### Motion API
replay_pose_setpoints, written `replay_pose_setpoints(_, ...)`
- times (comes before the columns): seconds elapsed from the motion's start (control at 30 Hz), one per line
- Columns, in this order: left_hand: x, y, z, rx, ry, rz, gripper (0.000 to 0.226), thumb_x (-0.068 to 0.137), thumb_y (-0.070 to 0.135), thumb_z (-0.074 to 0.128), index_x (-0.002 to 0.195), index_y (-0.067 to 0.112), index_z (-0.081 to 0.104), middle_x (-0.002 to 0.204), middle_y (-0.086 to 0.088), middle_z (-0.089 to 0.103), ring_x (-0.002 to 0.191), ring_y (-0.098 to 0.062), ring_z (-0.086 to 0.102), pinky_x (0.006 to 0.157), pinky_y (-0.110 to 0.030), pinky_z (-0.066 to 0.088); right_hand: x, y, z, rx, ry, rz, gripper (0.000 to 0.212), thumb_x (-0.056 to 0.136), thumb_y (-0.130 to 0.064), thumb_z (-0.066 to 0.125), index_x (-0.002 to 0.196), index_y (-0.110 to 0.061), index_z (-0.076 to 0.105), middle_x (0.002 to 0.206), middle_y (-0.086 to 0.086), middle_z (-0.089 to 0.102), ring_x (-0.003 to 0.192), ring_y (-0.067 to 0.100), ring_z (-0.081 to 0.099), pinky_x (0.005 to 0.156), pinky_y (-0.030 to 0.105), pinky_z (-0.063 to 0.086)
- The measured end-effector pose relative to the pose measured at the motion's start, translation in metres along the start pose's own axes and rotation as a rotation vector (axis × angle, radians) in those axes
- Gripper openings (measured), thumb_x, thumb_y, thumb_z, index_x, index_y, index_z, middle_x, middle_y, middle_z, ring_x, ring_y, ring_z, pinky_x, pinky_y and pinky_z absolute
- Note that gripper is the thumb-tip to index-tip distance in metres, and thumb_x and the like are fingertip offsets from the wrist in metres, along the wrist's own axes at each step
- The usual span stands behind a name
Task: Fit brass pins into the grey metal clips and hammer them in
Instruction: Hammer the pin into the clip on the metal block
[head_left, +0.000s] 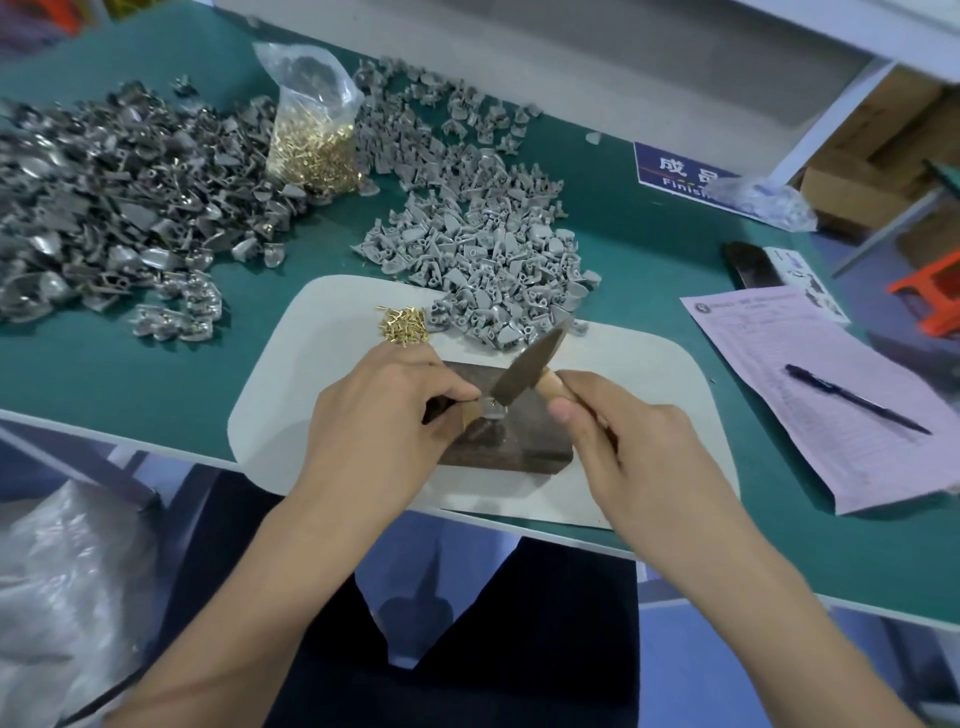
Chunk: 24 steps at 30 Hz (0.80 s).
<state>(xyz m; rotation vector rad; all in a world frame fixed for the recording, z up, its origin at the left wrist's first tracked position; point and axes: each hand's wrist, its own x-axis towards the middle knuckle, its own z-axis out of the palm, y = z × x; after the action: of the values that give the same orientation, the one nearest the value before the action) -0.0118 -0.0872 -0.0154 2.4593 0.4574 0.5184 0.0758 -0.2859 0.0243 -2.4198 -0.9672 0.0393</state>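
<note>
On a dark metal block (519, 447) lying on a white mat (649, 374), my left hand (384, 415) pinches a grey metal clip (491, 414). My right hand (618, 441) grips the wooden handle of a small hammer (530, 369), whose dark head slants down onto the clip. A little heap of loose brass pins (402, 325) lies on the mat just beyond my left hand. Light grey clips (483, 260) are piled behind the mat. The pin in the held clip is hidden by the hammer head.
A large pile of darker clips (119, 208) covers the left of the green table (104, 374). A plastic bag of brass pins (314, 135) stands at the back. Pink paper with a pen (852, 397) lies at right, beside a blue sign (675, 169) and a dark tool (750, 262).
</note>
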Motion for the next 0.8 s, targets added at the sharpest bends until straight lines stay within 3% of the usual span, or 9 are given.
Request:
replay_pose_setpoints(0.1, 0.000, 0.000, -0.001, -0.013, 0.017, 0.024, 0.002, 0.085, 0.041, 0.076, 0.087, 0.041, 0.076, 0.083, 0.022, 0.062, 0.089, -0.002, 0.050, 0.060, -0.016, 0.037, -0.001, -0.003, -0.005, 0.039, 0.156, 0.015, 0.034, 0.102, -0.056, 0.039, 0.122, -0.038, 0.059, 0.067, -0.027, 0.054, 0.061, 0.007, 0.050, 0.056, 0.017, 0.038)
replay_pose_setpoints(0.23, 0.001, 0.000, -0.001, -0.002, 0.017, -0.005, 0.008, 0.081, 0.041, 0.080, 0.089, 0.042, 0.076, 0.083, 0.022, 0.062, 0.090, -0.002, 0.050, 0.061, -0.022, 0.040, -0.003, -0.004, 0.000, -0.051, -0.002, 0.031, 0.034, 0.101, -0.058, 0.033, 0.120, -0.042, 0.056, 0.061, -0.015, 0.049, 0.062, 0.018, 0.049, 0.060, 0.037, 0.044)
replay_pose_setpoints(0.37, 0.000, 0.001, -0.001, -0.030, 0.020, -0.002, 0.004, 0.083, 0.042, 0.078, 0.086, 0.042, 0.075, 0.083, 0.020, 0.063, 0.090, -0.005, 0.052, 0.065, -0.032, 0.048, -0.004, -0.002, 0.000, 0.028, 0.154, 0.030, 0.031, 0.104, -0.056, 0.039, 0.122, -0.041, 0.059, 0.068, -0.027, 0.054, 0.062, 0.005, 0.052, 0.060, 0.019, 0.044)
replay_pose_setpoints(0.5, 0.001, 0.001, -0.001, -0.007, 0.006, -0.013, 0.007, 0.083, 0.045, 0.078, 0.089, 0.045, 0.074, 0.085, 0.020, 0.064, 0.093, -0.007, 0.052, 0.068, -0.034, 0.048, -0.006, -0.003, 0.007, -0.048, 0.033, 0.024, 0.033, 0.102, -0.062, 0.036, 0.123, -0.045, 0.056, 0.067, -0.015, 0.057, 0.064, 0.016, 0.055, 0.061, 0.035, 0.047)
replay_pose_setpoints(0.6, 0.001, 0.001, -0.001, -0.039, 0.014, -0.003, 0.005, 0.083, 0.046, 0.076, 0.087, 0.044, 0.074, 0.084, 0.019, 0.064, 0.091, -0.006, 0.051, 0.069, -0.035, 0.049, -0.007, -0.005, 0.006, 0.045, 0.202, 0.042, 0.031, 0.105, -0.054, 0.039, 0.121, -0.040, 0.061, 0.071, -0.025, 0.058, 0.065, 0.005, 0.054, 0.061, 0.019, 0.043)
replay_pose_setpoints(0.7, 0.000, 0.000, -0.001, -0.016, 0.017, -0.008, 0.006, 0.083, 0.045, 0.078, 0.087, 0.044, 0.074, 0.085, 0.020, 0.064, 0.091, -0.003, 0.049, 0.067, -0.032, 0.048, -0.011, -0.008, 0.010, 0.040, 0.078, 0.039, 0.033, 0.103, -0.057, 0.037, 0.122, -0.042, 0.060, 0.066, -0.028, 0.055, 0.063, 0.009, 0.051, 0.062, 0.030, 0.047)
replay_pose_setpoints(0.8, 0.001, 0.001, -0.002, -0.017, 0.004, -0.005, 0.006, 0.083, 0.043, 0.078, 0.088, 0.043, 0.074, 0.085, 0.020, 0.064, 0.090, -0.002, 0.047, 0.066, -0.030, 0.046, -0.010, 0.002, 0.004, 0.021, 0.070, 0.056, 0.032, 0.102, -0.060, 0.038, 0.123, -0.046, 0.058, 0.068, -0.030, 0.056, 0.060, 0.006, 0.049, 0.056, 0.024, 0.040)
